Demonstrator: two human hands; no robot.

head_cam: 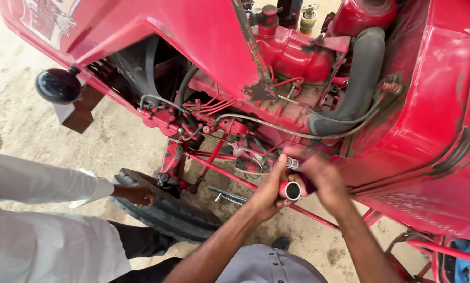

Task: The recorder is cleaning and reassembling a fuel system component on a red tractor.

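- Red paint covers the big tractor that fills most of my view, and its engine sits open in the middle.
- I see my left hand with its fingers wrapped tight around a short red tube. The tube has a shiny metal ring at its open end.
- My right hand is just beside the left one, touching the same tube from the other side. Its fingers are curled shut, pinching a small silver part right above the tube.
- The tube is low down, next to the thin red rods under the engine.
- A thick grey hose bends down on the right side of the engine.
- Thin pipes and wires run across the engine.
- Another person in white sleeves is on the left. That person's hand rests on a black front tyre.
- A silver tool lies on the sandy ground below the rods.
- A round black lamp sticks out at the left.
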